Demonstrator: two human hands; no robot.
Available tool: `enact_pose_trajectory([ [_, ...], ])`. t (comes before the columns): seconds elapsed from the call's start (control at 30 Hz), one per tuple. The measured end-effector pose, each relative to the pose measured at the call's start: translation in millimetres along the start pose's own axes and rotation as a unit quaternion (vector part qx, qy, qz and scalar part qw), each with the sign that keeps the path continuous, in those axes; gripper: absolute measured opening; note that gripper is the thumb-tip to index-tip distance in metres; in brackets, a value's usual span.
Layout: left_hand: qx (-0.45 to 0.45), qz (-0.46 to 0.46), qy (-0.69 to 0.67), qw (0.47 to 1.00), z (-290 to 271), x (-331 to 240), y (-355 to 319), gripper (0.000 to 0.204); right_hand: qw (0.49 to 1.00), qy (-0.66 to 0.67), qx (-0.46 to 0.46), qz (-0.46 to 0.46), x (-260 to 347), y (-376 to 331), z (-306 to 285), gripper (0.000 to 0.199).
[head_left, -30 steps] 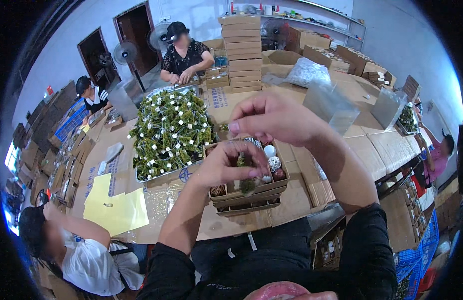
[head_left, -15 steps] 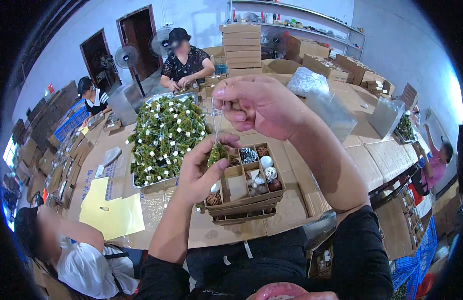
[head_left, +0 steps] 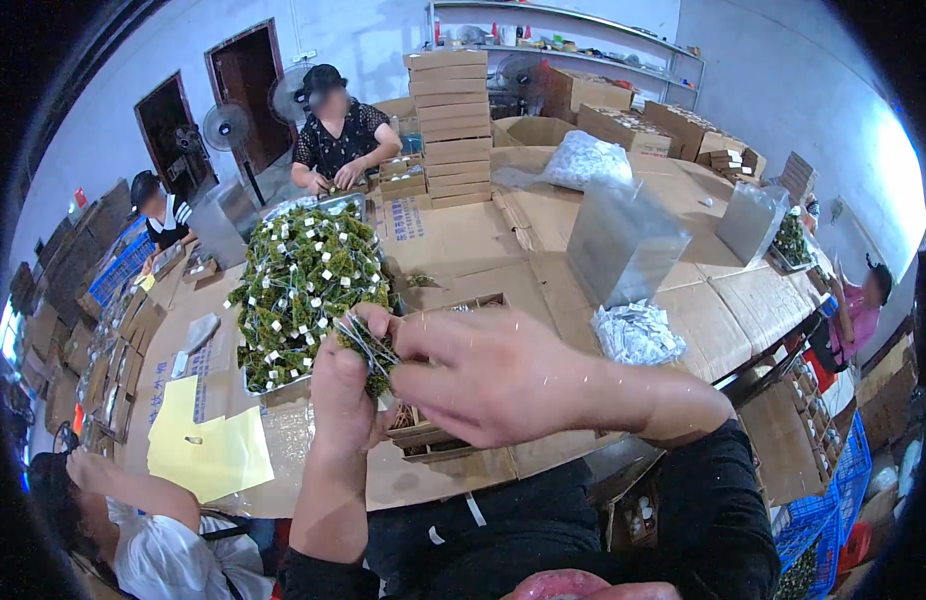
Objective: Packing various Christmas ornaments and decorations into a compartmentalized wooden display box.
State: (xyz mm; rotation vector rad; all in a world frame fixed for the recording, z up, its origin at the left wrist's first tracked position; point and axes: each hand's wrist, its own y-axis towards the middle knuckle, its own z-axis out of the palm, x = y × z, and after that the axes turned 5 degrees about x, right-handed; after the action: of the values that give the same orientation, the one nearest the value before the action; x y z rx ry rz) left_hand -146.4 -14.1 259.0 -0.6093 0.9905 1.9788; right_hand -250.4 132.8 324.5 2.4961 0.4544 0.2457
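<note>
Basically both hands meet near centre, just above the small divided cardboard tray (head_left: 438,440) at the near edge of the table (head_left: 543,240). Left hand (head_left: 345,392) is closed round a small green sprig (head_left: 371,352), a tuft of fake-looking foliage w/ thin pale wires or threads across its top; right hand (head_left: 498,375) comes in from the right w/ fingertips pinched on those strands and on the sprig's top. So both hands are gripping the same piece, not resting on the tray. The sprig looks v. light and soft, prob. springy not stiff; leaves should crush or shed if squeezed hard, and the fine strands look likely to slip or tangle. Best hold, I'd judge: pinch low on the stem or base w/ the left, leave the tip free, and take the strands w/ thumb and forefinger only. Can't tell if the strands are tied to it or loose. Just left and farther off sits a metal tray (head_left: 283,385) heaped w/ similar green sprigs (head_left: 303,280) carrying small white tags. Yellow paper sheets (head_left: 208,445) lie near left. Far side: a person in a dark top (head_left: 338,140) works by a stack of flat boxes (head_left: 461,120). Clear plastic bags (head_left: 623,240) stand right of centre.
</note>
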Motion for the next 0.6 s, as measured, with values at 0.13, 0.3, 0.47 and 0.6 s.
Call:
enact_pose_trajectory([
  [0.13,-0.016,-0.025,0.050,0.998,12,4,-2,0.016,0.991,-0.125,-0.002,-0.044,-3,-20,28,0.024],
  [0.3,-0.068,-0.027,0.028,0.997,21,8,-3,0.021,0.978,-0.202,0.003,-0.051,2,-38,35,0.031],
  [0.47,-0.098,0.051,0.200,0.973,6,14,0,0.027,0.976,-0.176,-0.071,-0.111,-6,-46,17,0.026],
  [0.6,-0.039,0.183,0.576,0.796,-1,18,18,0.035,0.970,0.047,-0.141,0.193,-7,-25,10,0.028],
])
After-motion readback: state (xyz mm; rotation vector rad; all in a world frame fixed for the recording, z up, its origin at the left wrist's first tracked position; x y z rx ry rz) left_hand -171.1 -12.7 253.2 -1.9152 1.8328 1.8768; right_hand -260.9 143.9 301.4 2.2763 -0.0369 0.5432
